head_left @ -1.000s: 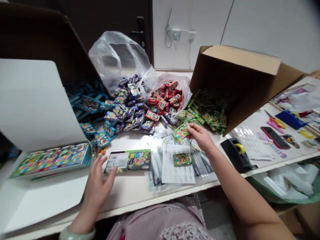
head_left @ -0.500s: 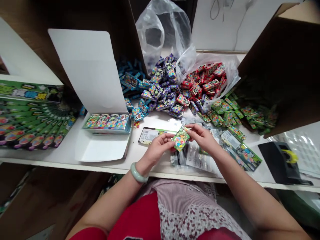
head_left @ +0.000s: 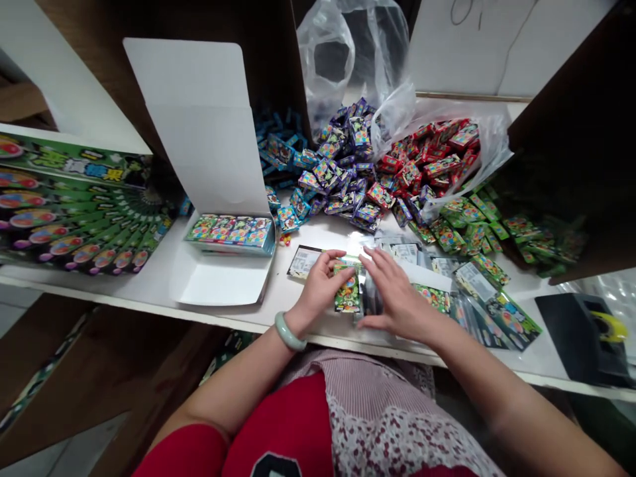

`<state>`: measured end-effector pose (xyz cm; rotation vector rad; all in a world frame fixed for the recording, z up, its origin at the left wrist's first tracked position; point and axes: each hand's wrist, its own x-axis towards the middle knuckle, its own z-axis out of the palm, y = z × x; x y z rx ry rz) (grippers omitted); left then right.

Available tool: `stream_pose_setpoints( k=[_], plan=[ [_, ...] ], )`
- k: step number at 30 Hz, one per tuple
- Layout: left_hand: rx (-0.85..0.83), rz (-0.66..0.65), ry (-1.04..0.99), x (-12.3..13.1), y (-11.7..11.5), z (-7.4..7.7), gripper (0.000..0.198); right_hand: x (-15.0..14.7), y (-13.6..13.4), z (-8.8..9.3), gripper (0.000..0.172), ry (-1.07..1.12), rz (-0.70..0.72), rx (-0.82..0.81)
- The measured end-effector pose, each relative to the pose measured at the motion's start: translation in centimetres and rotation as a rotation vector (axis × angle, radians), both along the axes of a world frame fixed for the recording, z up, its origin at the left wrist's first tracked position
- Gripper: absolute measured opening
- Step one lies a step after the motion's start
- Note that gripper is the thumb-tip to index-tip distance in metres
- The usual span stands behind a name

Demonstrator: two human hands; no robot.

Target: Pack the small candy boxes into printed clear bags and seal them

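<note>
My left hand (head_left: 317, 290), with a pale green bangle at its wrist, is closed on a small green candy box (head_left: 347, 297) just above the table. To the right of that box, my right hand (head_left: 399, 299) is open, its fingers spread and thumb apart, with nothing visibly held in it. Whether its fingertips touch the plastic packs below cannot be made out. Behind my left hand lies a flat printed card (head_left: 301, 261). Under and beyond my right hand are clear plastic packs (head_left: 406, 254) and another green printed piece (head_left: 433, 298).
An open white carton (head_left: 218, 286) on the left holds a row of small candy boxes (head_left: 231, 232). Fanned green cards (head_left: 94, 228) lie further left. Blue, purple (head_left: 342, 179), red (head_left: 432, 159) and green boxes are heaped behind. A black tape dispenser (head_left: 571, 338) stands at right.
The green box has gone from both hands to my left hand alone, lower and more upright. My right hand has let go and spread open. The view has shifted.
</note>
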<state>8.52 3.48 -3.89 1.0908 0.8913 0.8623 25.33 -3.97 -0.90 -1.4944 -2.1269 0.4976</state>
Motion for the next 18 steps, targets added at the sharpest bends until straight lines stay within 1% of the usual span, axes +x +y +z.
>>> stream_pose_setpoints(
  k=[1,3,4,6,8,9,11,13,15,18],
  plan=[
    [0.031,-0.013,0.025,0.2,-0.2,-0.1,0.039,-0.2,0.1,0.0,0.103,-0.039,0.033,0.005],
    [0.083,-0.060,0.055,0.1,-0.3,-0.2,0.037,-0.4,0.2,-0.3,0.095,-0.049,0.068,0.028],
    [0.129,-0.102,0.075,-0.3,0.0,-0.2,0.040,-0.2,0.2,-0.4,0.090,-0.030,0.061,0.047],
    [0.315,-0.246,0.184,-1.6,1.0,-0.2,0.059,1.1,0.0,-0.8,0.082,0.018,-0.019,0.087],
    [0.581,-0.421,0.408,-3.3,2.6,-0.2,0.084,3.2,-0.2,-1.2,0.081,0.046,-0.162,0.110],
    [0.693,-0.499,0.544,-4.1,3.5,-0.3,0.093,4.3,-0.2,-1.4,0.081,0.042,-0.227,0.114],
    [0.816,-0.635,0.769,-5.3,5.2,-0.8,0.101,6.1,-0.2,-1.9,0.079,0.013,-0.293,0.109],
    [0.880,-0.727,0.897,-5.6,6.5,-1.3,0.102,7.0,-0.2,-2.2,0.076,-0.006,-0.287,0.111],
    [0.947,-0.746,0.957,-5.4,7.1,-1.4,0.100,6.9,-0.1,-2.2,0.074,0.011,-0.270,0.125],
    [1.028,-0.679,0.963,-5.2,7.0,-0.4,0.094,6.1,0.0,-1.9,0.075,0.024,-0.256,0.141]
  ],
)
